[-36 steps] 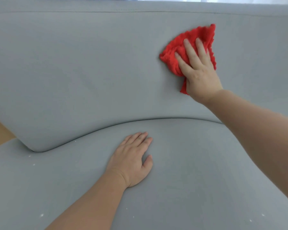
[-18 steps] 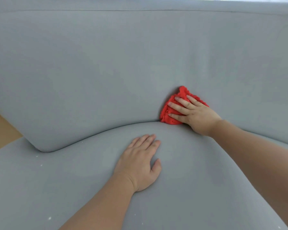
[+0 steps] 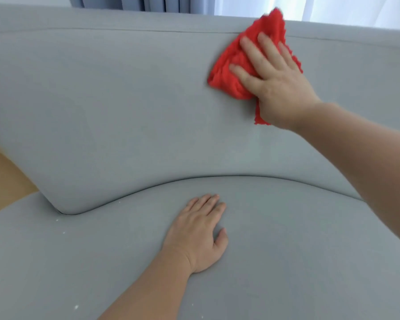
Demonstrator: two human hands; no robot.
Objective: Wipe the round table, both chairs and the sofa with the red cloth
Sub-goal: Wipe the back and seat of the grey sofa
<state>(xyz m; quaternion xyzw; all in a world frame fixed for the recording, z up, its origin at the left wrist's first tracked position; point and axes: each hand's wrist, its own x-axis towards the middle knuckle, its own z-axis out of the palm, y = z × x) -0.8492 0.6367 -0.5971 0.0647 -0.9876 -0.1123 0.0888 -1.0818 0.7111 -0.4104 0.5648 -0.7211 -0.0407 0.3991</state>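
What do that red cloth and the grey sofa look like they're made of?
The red cloth looks like fluffy microfibre or terry: its surface is nubbly and its edges fuzzy. The grey sofa seems covered in a smooth, matte woven fabric, with a thin seam near the back's top; the fibre cannot be told.

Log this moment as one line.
area: sofa backrest | right hand: presses red cloth near top | left hand: flat on seat
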